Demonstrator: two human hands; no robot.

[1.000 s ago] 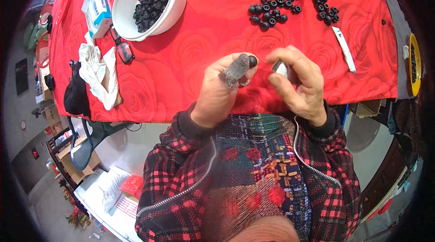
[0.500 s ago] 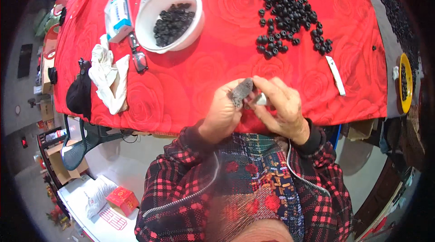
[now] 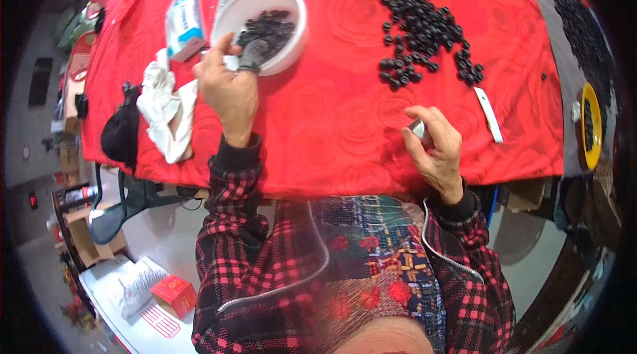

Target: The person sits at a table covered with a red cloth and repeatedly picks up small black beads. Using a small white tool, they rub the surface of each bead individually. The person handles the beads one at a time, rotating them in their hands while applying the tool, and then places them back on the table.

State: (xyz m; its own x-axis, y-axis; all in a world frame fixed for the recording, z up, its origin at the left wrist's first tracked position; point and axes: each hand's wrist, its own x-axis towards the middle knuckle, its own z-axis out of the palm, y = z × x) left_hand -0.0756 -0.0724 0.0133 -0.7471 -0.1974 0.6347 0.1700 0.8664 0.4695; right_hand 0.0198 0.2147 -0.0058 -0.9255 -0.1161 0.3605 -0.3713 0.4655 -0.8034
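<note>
My left hand (image 3: 229, 85) reaches over the near rim of a white bowl (image 3: 295, 5) that holds several dark round fruits (image 3: 269, 25). A grey cover (image 3: 252, 55) sits on one fingertip; thumb and fingers are apart and I see nothing between them. My right hand (image 3: 434, 148) hovers above the red tablecloth (image 3: 332, 115) near the table's front edge, its fingers closed on a small white tool (image 3: 417, 128). A loose pile of dark fruits (image 3: 424, 32) lies beyond the right hand.
A blue-and-white box (image 3: 184, 22) stands left of the bowl, with a white cloth (image 3: 166, 108) and a black object (image 3: 119, 132) at the table's left edge. A narrow white strip (image 3: 491, 115) lies right of my right hand. A yellow dish (image 3: 589, 125) is at far right.
My hands were together near my chest with a dark fruit held in the left. The left hand has moved out to the bowl and no fruit shows in it; the right stayed near the edge.
</note>
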